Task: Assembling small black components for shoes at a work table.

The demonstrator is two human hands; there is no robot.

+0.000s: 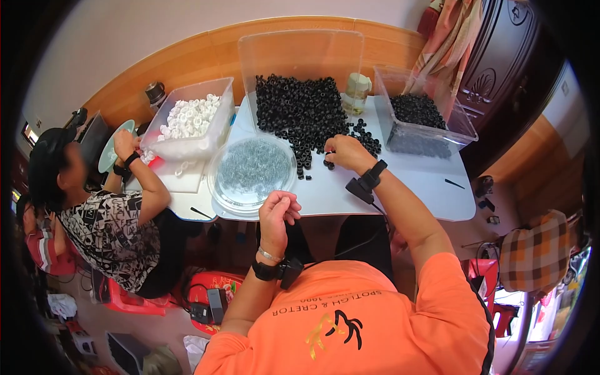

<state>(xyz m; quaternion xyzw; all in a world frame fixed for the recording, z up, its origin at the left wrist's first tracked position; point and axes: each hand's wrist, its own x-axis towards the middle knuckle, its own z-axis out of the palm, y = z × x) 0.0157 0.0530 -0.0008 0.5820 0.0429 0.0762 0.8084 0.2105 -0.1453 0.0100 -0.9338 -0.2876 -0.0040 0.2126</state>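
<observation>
My right hand [350, 154] reaches to the near edge of a loose heap of small black ring-like plastic parts [300, 103]. Its thumb and fingers close on one black plastic part [329, 165] by the tabletop. My left hand [277, 215] is raised at the table's front edge, its fingers curled together; whatever they hold, if anything, is hidden or too small to name. Just beyond it lies a round clear shallow tub [215, 181] with many small clear pieces [253, 165] inside. The black heap spills from a clear bin [300, 47] tipped on its side.
At right stands a clear bin [459, 128] of black parts; a lidded jar [357, 94] is behind the heap. At left, a co-worker [112, 219] handles pieces beside a bin [215, 128] of white rings [190, 119]. A small dark tool [454, 184] lies near the right edge.
</observation>
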